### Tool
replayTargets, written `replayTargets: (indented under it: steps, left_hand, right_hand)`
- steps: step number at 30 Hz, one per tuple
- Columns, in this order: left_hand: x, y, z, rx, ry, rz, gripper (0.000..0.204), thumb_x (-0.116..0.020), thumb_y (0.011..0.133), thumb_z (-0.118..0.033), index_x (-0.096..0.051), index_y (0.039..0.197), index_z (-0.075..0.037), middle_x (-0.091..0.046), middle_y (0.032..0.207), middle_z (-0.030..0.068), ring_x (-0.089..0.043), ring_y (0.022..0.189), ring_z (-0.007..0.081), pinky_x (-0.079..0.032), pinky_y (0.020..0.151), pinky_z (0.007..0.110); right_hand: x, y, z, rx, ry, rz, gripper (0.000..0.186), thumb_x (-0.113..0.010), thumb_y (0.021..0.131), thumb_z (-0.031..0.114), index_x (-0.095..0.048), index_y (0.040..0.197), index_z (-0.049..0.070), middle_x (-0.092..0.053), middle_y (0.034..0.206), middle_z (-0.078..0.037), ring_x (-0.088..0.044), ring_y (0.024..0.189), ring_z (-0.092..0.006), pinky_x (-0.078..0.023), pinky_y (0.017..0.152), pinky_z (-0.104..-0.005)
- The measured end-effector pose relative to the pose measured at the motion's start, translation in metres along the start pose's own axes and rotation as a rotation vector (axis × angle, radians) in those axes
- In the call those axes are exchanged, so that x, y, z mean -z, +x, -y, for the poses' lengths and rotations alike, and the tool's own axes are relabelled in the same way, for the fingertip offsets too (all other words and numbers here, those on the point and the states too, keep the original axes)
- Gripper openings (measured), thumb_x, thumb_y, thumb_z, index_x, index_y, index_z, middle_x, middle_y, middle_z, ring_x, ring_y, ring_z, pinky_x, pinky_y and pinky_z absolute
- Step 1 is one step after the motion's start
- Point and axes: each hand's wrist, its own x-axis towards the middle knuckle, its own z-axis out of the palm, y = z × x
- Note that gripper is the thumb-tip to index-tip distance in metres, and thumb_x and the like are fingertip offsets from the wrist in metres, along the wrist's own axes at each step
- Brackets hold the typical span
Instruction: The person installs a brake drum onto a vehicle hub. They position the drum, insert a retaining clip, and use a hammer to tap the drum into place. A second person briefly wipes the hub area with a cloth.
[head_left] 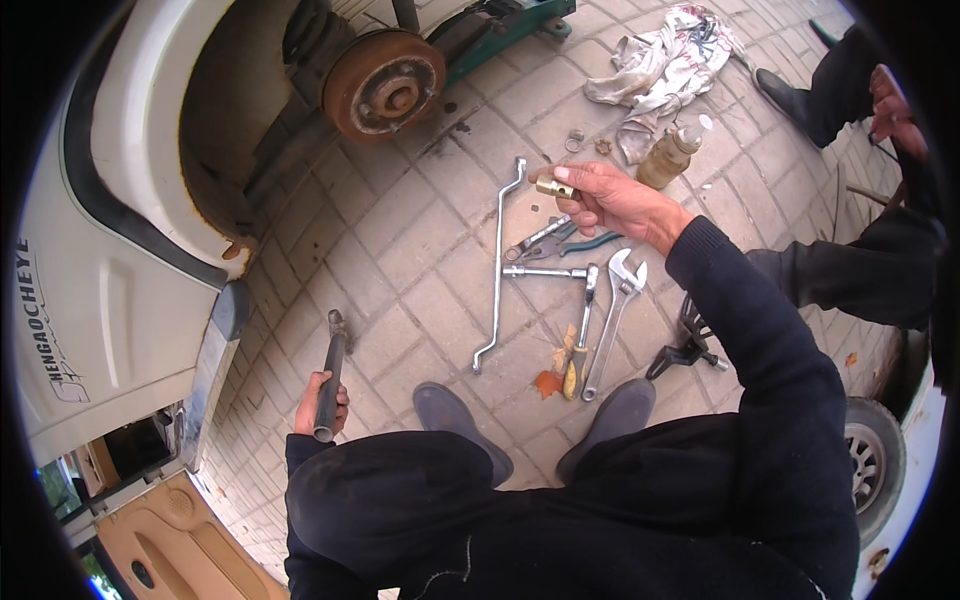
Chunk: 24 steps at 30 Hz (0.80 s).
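Note:
My left hand (322,403) is closed around a dark metal pipe (328,385), low on the left beside my knee. A knobbly metal head sits at the pipe's far end. Raised over the tools, my right hand (615,198) pinches a short brass-coloured metal sleeve (555,188) with a round hole in its side. Below that hand lie a combination wrench (538,237), teal-handled pliers (592,243) and a socket handle (545,272). Closer to my boots are an adjustable wrench (612,325) and a yellow-handled tool (577,365). A long offset box wrench (498,270) lies to their left.
A rusty brake drum (385,85) shows under the white vehicle (110,300), near a green jack (505,40). A bottle (668,157), a rag (665,80), a castle nut (603,146) and a black puller (690,350) lie right. Another person's legs (850,270) are at far right.

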Motion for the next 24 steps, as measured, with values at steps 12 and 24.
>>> replayTargets:
  steps: [12, 24]
  left_hand:
    - [-0.137, -0.099, -0.069, -0.097, 0.668, -0.037, 0.041, -0.056, 0.097, -0.053, -0.059, 0.086, -0.013, -0.055, 0.066, -0.0039, -0.044, 0.049, 0.0075, -0.035, 0.044, 0.022]
    - [-0.252, -0.177, -0.043, -0.132, 0.657, 0.199, 0.025, -0.059, 0.100, -0.030, -0.053, 0.097, -0.006, -0.058, 0.081, 0.0062, -0.060, 0.061, 0.0127, -0.047, 0.048, 0.023]
  right_hand:
    - [0.127, -0.131, -0.060, -0.085, -1.289, -0.808, 0.034, -0.069, 0.088, 0.036, -0.067, 0.099, 0.004, -0.070, 0.093, -0.018, -0.069, 0.092, -0.0361, -0.051, 0.083, -0.0453]
    - [0.196, -0.129, -0.104, 0.017, -1.294, -1.029, 0.037, -0.069, 0.091, 0.033, -0.055, 0.108, 0.003, -0.068, 0.096, -0.023, -0.066, 0.096, -0.0444, -0.049, 0.081, -0.0518]
